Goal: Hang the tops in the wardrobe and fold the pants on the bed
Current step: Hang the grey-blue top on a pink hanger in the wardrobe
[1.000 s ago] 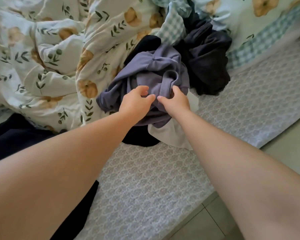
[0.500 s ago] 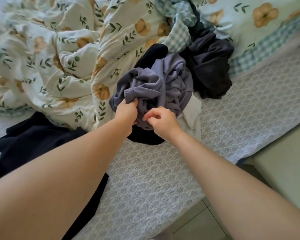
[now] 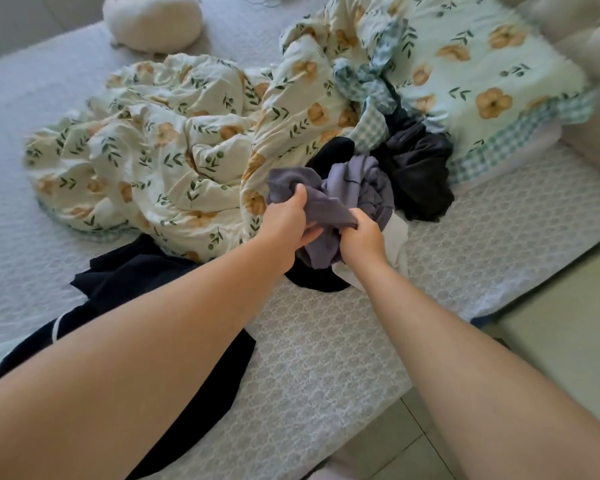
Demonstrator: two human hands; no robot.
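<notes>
Nearest, a dark navy garment (image 3: 136, 275) lies on the bed (image 3: 326, 358), partly under the left forearm. Further on, the left hand (image 3: 284, 220) and right hand (image 3: 362, 239) each have fingers (image 3: 353, 216) curled tight into a purple-grey garment (image 3: 357, 188), bunched on a heap with a white piece (image 3: 395, 233) and black clothes (image 3: 420, 174). Beyond lies a rumpled floral duvet (image 3: 174, 150).

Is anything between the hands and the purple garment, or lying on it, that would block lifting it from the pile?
Nothing visible does. The left hand and right hand both grip the purple garment, which lies uppermost, over a white garment and a black garment. The wardrobe is out of view.
</notes>
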